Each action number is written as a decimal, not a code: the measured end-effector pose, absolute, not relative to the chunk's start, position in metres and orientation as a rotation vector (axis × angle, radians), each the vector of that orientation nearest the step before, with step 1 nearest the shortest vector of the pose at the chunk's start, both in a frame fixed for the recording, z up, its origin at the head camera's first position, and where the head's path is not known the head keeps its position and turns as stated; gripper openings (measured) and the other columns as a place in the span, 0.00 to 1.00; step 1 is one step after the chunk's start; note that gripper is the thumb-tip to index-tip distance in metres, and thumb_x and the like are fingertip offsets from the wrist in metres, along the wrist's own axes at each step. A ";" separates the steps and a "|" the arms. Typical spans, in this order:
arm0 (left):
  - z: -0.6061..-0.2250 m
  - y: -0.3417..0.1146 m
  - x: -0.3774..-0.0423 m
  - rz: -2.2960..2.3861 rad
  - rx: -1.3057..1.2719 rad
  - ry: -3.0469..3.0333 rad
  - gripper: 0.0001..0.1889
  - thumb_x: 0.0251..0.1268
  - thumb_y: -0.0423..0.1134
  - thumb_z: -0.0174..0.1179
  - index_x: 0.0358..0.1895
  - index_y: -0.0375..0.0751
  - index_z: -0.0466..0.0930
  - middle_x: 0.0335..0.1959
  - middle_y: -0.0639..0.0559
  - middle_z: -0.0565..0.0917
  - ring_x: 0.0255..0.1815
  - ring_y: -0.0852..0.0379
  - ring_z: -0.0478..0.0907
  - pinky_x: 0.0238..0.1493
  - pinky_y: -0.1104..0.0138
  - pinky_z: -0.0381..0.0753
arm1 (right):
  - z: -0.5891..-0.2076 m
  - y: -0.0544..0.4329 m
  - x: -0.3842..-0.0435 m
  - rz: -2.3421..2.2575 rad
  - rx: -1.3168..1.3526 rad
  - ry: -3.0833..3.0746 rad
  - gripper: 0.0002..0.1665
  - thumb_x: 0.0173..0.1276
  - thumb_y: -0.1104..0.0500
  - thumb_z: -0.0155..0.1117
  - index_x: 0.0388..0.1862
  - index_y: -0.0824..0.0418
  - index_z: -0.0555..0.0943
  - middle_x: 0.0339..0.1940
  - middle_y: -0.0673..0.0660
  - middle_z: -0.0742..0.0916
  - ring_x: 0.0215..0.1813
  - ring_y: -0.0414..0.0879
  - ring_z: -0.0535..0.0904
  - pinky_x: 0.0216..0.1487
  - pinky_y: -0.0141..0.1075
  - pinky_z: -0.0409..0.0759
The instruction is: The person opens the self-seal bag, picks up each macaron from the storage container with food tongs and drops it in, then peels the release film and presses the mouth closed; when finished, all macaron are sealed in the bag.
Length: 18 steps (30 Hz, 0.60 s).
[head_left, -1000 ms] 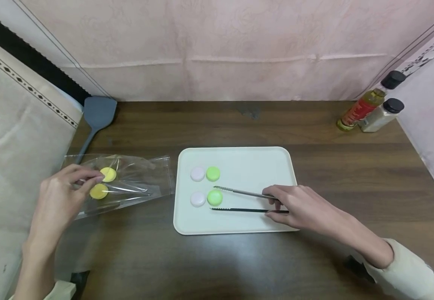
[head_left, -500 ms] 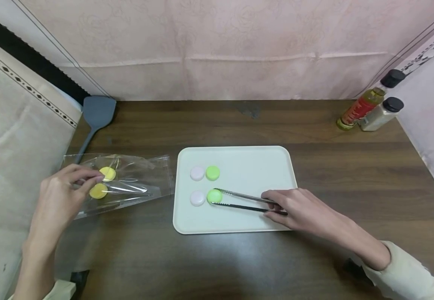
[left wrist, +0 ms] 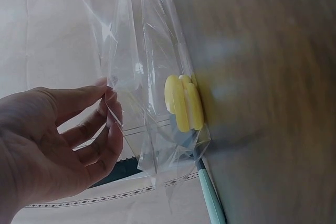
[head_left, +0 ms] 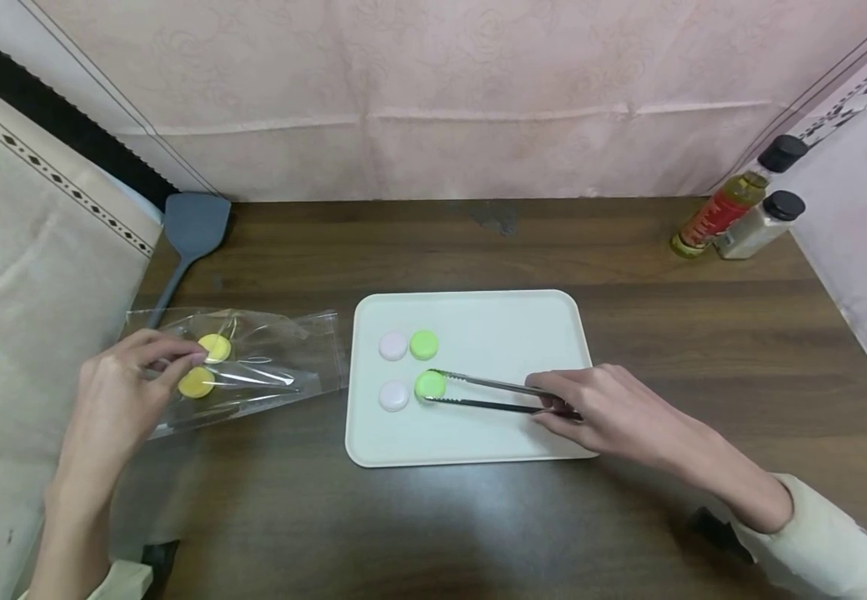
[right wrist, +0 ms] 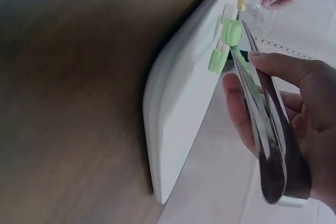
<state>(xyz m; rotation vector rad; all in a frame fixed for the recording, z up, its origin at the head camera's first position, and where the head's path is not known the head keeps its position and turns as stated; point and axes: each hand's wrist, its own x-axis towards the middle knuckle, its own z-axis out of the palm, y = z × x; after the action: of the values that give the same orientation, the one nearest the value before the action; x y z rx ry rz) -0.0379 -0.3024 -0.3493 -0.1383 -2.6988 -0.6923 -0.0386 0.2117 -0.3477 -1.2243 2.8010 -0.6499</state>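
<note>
My right hand (head_left: 613,417) holds metal tongs (right wrist: 270,145). Their serrated tips lie on either side of a green macaron (head_left: 430,385), which looks slightly raised off the white tray (head_left: 508,333) in the right wrist view. Another green macaron (head_left: 423,345) and two pale lilac macarons, the upper one (head_left: 393,346) and the lower one (head_left: 393,396), sit on the tray's left part. At the left, the thumb and fingertips of my left hand (head_left: 129,383) pinch the edge of a clear plastic bag (left wrist: 126,51). Inside that bag lie yellow macarons (left wrist: 184,103).
A grey-blue spatula (head_left: 197,225) lies at the back left, its handle partly under the bag. An oil bottle (head_left: 722,212) with a red label and a black-capped jar (head_left: 759,225) stand at the back right of the wooden table (head_left: 433,533).
The tongs' tips have narrowed from wide apart to either side of the lower green macaron, which has moved slightly up and right. My left hand and the bag stay put.
</note>
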 end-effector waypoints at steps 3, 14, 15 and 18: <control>-0.349 -0.303 -0.038 -0.700 -0.140 -2.702 0.03 0.65 0.26 0.77 0.39 0.30 0.93 0.40 0.39 0.91 0.40 0.95 0.62 0.37 0.88 0.66 | -0.345 0.208 -0.043 -0.713 -1.210 2.785 0.14 0.69 0.61 0.82 0.50 0.61 0.88 0.31 0.43 0.86 0.28 0.29 0.72 0.26 0.26 0.72; -0.349 -0.305 -0.038 -0.688 -0.153 -2.692 0.04 0.63 0.24 0.78 0.39 0.30 0.93 0.40 0.38 0.91 0.41 0.93 0.64 0.38 0.89 0.66 | -0.340 0.159 -0.080 -0.807 -1.286 2.713 0.14 0.72 0.60 0.80 0.52 0.63 0.89 0.31 0.47 0.87 0.26 0.33 0.70 0.26 0.28 0.70; -0.349 -0.305 -0.039 -0.685 -0.156 -2.689 0.04 0.62 0.24 0.78 0.38 0.30 0.94 0.40 0.38 0.91 0.41 0.90 0.67 0.38 0.89 0.66 | -0.340 0.153 -0.083 -0.804 -1.289 2.704 0.14 0.72 0.60 0.80 0.51 0.64 0.89 0.30 0.47 0.86 0.26 0.33 0.70 0.26 0.28 0.69; -0.350 -0.304 -0.039 -0.669 -0.163 -2.682 0.04 0.62 0.25 0.79 0.38 0.30 0.94 0.40 0.39 0.92 0.38 0.75 0.79 0.40 0.90 0.65 | -0.342 0.134 -0.092 -0.788 -1.305 2.668 0.11 0.72 0.61 0.79 0.49 0.63 0.89 0.26 0.45 0.83 0.26 0.32 0.68 0.27 0.28 0.68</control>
<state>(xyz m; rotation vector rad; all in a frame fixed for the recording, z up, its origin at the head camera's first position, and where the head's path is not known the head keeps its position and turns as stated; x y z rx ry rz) -0.0390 -0.3040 -0.3497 -0.1625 -2.6822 -0.6687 -0.0916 0.1345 -0.3418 -1.3048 2.6676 -0.7883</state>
